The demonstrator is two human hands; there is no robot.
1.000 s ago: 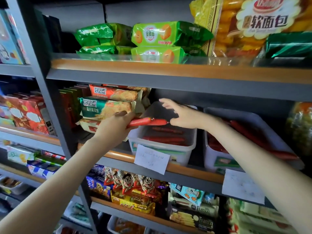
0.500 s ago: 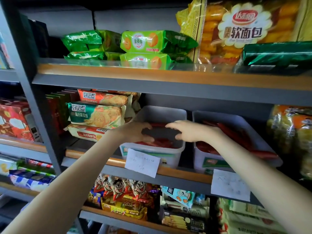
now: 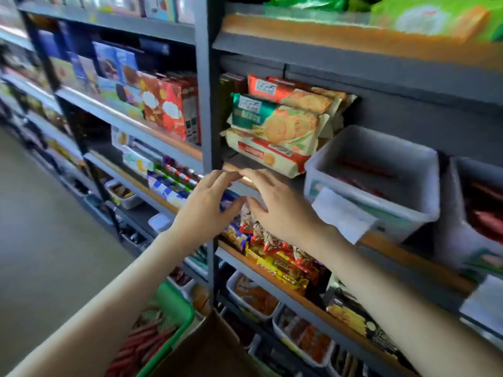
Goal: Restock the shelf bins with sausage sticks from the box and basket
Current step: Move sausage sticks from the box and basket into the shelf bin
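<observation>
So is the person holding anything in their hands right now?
No, nothing. The left hand and the right hand are both empty, fingers loosely spread.

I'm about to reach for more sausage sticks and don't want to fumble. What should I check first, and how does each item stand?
1. Left hand free: ok, fingers relaxed, holding nothing.
2. Right hand free: ok, open and empty.
3. Green basket holds sausage sticks: ok, red sticks show inside.
4. Cardboard box stocked: cannot tell, only its outside shows.
5. Nearer bin has room: ok, contents lie well below the rim.
6. Far bin has room: cannot tell, cut off by the frame edge.
</observation>
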